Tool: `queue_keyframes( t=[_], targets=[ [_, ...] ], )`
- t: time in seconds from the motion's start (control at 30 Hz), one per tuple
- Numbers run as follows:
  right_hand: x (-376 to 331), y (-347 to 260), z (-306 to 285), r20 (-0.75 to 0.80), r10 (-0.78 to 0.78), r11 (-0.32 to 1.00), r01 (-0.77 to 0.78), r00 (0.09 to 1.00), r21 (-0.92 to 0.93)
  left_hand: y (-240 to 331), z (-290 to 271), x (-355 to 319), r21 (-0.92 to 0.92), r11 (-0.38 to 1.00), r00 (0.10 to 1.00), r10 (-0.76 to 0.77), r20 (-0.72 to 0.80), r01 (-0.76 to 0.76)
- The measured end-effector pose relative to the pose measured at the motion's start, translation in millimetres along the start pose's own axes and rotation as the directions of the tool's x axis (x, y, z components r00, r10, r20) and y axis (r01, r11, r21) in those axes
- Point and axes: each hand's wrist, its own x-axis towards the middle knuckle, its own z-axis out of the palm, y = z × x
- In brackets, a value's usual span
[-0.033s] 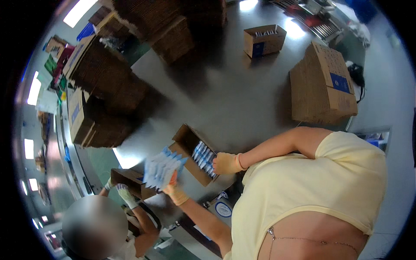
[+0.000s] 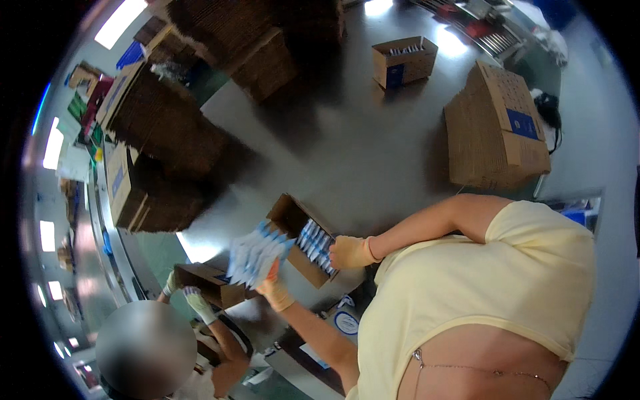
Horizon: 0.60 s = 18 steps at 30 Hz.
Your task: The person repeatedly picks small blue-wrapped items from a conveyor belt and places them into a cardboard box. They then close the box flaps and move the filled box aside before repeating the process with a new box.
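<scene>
My left hand (image 2: 275, 292), in a pale yellow glove with orange at the fingers, grips a fanned bundle of blue-and-white packets (image 2: 257, 257). The bundle is beside the left side of an open cardboard box (image 2: 308, 268), partly over its edge. Inside that box, a row of similar packets (image 2: 315, 241) fills the right part, while its far left part shows bare cardboard. My right hand (image 2: 350, 253), also gloved, is closed at the box's right edge. Its fingertips are partly hidden, but it appears to hold the box wall.
Flattened cartons stand in tall stacks (image 2: 163, 127) at left and far side. A carton bundle (image 2: 493, 133) is at right; a packet-filled box (image 2: 404, 65) stands beyond on the metal table (image 2: 347, 147). At lower left, a co-worker's gloved hands (image 2: 198, 305) handle another open box (image 2: 212, 283).
My left hand and its packets have shifted slightly right, nearer the box. My right hand keeps its place at the box edge.
</scene>
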Motion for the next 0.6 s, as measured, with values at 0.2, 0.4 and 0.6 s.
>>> queue_keyframes(
  t=[0.2,0.4,0.6],
  targets=[
    [6.8,10.3,-8.2,-0.086,-0.049,0.998,0.045,0.995,-0.053,-95.5,-7.6,16.8,0.842,0.528,0.994,0.054,0.098,-0.112],
    [12.6,15.1,-3.1,-0.055,-0.059,0.998,0.057,0.997,-0.033,-64.1,9.6,12.0,0.951,0.289,0.993,-0.015,0.119,-0.110],
    [18.7,13.0,1.1,-0.034,0.030,0.995,-0.026,0.999,0.092,-41.5,51.8,26.9,0.987,-0.151,0.956,-0.293,0.006,-0.053]
  ],
)
